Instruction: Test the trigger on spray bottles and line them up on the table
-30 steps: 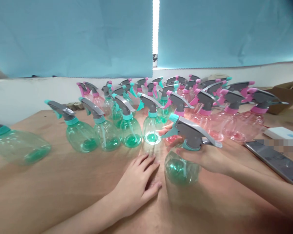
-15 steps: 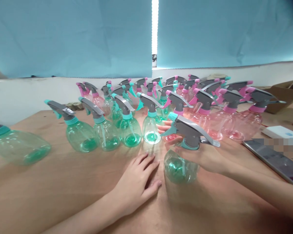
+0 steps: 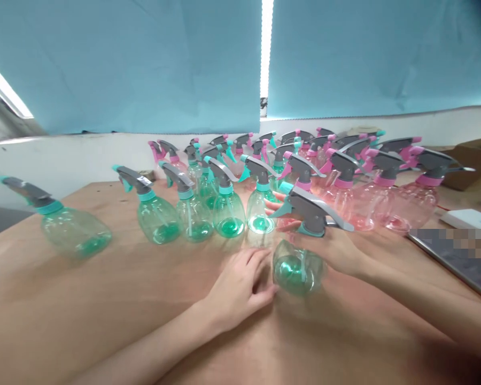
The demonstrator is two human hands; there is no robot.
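Observation:
My right hand (image 3: 332, 248) is wrapped round the neck of a green spray bottle (image 3: 299, 267) with a grey and teal trigger head (image 3: 310, 211), which stands on the brown table (image 3: 104, 299). Just left of that bottle my left hand (image 3: 238, 286) rests palm down on the table, fingers stretched out, its thumb touching the bottle's base. Behind both hands stands a row of green spray bottles (image 3: 228, 211), and pink spray bottles (image 3: 379, 195) crowd the right side.
One green bottle (image 3: 70, 230) stands apart at the far left. A tablet (image 3: 457, 256) and a white box (image 3: 471, 219) lie at the right edge, a cardboard box (image 3: 471, 160) behind them. Blue curtains (image 3: 144, 64) hang over a white sill at the back.
The view has swung left, so everything sits further right. The held bottle has moved slightly away from me, and my left thumb now touches its base.

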